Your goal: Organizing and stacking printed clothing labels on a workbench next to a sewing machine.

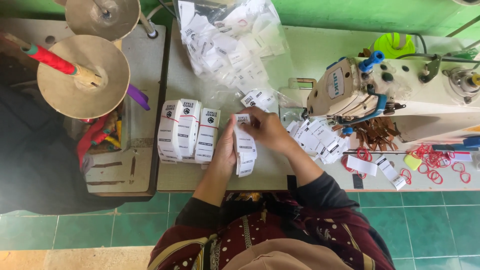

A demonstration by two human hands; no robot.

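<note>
Both hands hold a stack of white labels (pixel 244 145) near the table's (pixel 175 180) front edge. The left hand (pixel 226 150) grips its side, the right hand's (pixel 267 131) fingers pinching the top end (long axis running away from the person). Banded bundles (pixel 187 131) lie just left.

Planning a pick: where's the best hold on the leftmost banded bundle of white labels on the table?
Likely across the leftmost banded bundle of white labels at its middle, coming from its open left side: it is long and narrow, and a second bundle crowds its right.

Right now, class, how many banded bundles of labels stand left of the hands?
3: left bundle, middle bundle and right bundle, side by side on the table. Others may be hidden.
</note>
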